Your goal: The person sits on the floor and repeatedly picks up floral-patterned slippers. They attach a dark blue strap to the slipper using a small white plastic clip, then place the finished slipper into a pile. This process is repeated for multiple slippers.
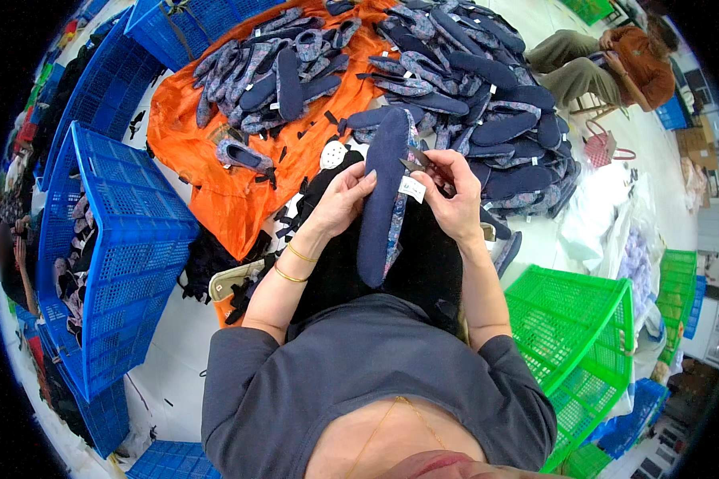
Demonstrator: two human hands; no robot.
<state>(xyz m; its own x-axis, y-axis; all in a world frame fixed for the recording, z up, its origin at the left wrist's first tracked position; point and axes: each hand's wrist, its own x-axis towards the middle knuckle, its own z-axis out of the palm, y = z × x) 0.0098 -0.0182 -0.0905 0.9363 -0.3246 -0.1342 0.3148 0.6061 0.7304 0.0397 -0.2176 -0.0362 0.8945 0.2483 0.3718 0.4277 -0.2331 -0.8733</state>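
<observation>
One navy slipper sits between left grip, clamped on its left edge, and right grip, closed around dark snips by its right edge

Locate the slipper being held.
In the head view, the navy-soled slipper is slightly right of centre, held at its left edge by the left hand, with the right hand beside its white tag.

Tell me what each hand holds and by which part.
Left hand: navy slipper, by its left edge. Right hand: dark snips, apparently by the handles.
</observation>
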